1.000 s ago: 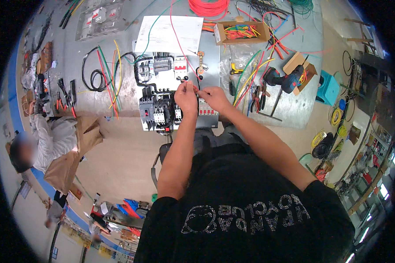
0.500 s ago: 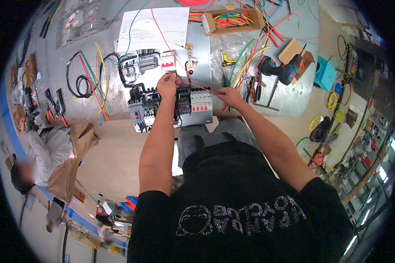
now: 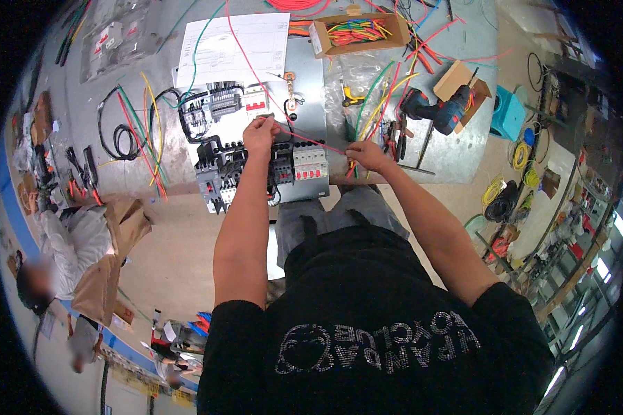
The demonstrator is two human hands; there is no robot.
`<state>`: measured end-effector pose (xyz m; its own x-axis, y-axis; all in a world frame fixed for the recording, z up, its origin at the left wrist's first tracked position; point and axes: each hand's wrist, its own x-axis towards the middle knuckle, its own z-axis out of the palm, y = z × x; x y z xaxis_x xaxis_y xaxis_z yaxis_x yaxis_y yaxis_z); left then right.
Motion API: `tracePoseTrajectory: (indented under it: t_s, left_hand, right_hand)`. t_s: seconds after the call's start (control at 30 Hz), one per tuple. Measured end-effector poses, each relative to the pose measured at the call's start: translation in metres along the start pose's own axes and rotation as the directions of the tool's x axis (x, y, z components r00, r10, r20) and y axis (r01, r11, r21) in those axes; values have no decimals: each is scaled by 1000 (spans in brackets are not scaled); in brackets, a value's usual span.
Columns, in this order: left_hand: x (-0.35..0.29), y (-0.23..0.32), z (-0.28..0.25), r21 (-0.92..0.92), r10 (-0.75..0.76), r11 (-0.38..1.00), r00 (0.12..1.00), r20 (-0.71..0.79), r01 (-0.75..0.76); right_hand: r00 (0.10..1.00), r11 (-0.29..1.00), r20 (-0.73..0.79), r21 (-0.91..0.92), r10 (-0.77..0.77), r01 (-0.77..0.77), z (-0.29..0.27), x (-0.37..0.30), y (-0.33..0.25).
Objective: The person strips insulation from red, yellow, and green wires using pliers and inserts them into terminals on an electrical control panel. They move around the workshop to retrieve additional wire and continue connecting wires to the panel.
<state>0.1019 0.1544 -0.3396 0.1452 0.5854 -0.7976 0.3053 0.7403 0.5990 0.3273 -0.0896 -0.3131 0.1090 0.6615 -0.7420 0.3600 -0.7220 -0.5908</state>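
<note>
Spread apart since a second ago, my left hand (image 3: pixel 259 134) and right hand (image 3: pixel 369 155) each pinch the red wire (image 3: pixel 311 140), stretched just beyond the row of switches (image 3: pixel 310 167), and too hard a pull could yank it from my grip or snag it below.

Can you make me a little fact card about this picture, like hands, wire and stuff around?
Left hand: pinching a red wire
Right hand: holding the same wire
Wire shape: nearly straight between the hands
Near the hands: white breakers with red switches
Farther right: blue-and-black drill
Beyond: paper, cardboard box of colourful wires
</note>
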Motion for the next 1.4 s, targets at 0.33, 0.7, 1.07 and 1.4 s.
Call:
tracePoseTrajectory:
  t_s: [0.33, 0.7, 1.07, 1.4]
  left_hand:
    - [9, -4, -1, 34, -52, 998, 997, 48, 51]
    - [13, -6, -2, -72, -134, 988, 988, 74, 140]
    - [7, 2, 1, -80, -182, 980, 983, 38, 184]
    - [5, 3, 9, -200, -184, 966, 980, -79, 166]
  right_hand:
    - [999, 998, 7, -61, -34, 35, 3, -5, -22]
    - [997, 995, 71, 94, 28, -35, 12, -24, -13]
    - [998, 997, 21, 46, -67, 66, 15, -27, -9]
    - [998, 989, 55, 149, 18, -26, 14, -28, -21]
